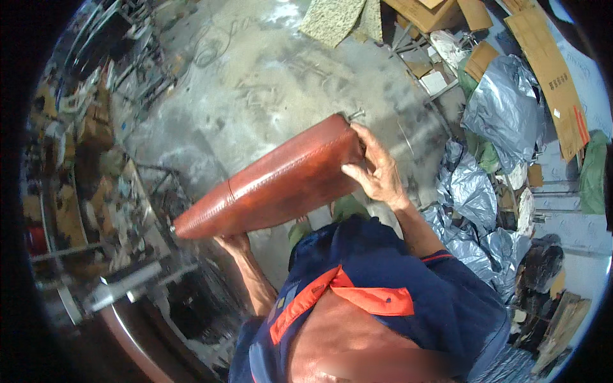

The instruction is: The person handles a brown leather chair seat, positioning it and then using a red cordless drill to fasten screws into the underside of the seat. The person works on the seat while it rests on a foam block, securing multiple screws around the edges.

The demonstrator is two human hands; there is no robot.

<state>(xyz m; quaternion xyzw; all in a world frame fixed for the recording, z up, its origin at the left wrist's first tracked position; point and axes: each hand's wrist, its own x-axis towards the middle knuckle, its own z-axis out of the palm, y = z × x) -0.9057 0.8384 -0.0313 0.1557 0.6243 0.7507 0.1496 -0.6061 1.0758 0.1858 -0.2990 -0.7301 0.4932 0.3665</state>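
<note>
I hold a reddish-brown padded seat cushion (274,182) with stitched seams up in front of my chest, tilted so its right end sits higher. My right hand (375,169) grips its upper right corner, where a metal bolt (355,115) sticks out. My left hand (234,243) supports it from below near the lower left end, mostly hidden under the cushion. The front of my dark blue shirt with an orange collar (357,297) fills the lower middle.
Below lies a bare concrete floor (255,83). Crumpled silver plastic sheeting (504,108) and cardboard boxes (555,70) pile up at the right. Cluttered shelves and metal parts (96,159) run along the left. A curved dark red rim (134,345) shows at lower left.
</note>
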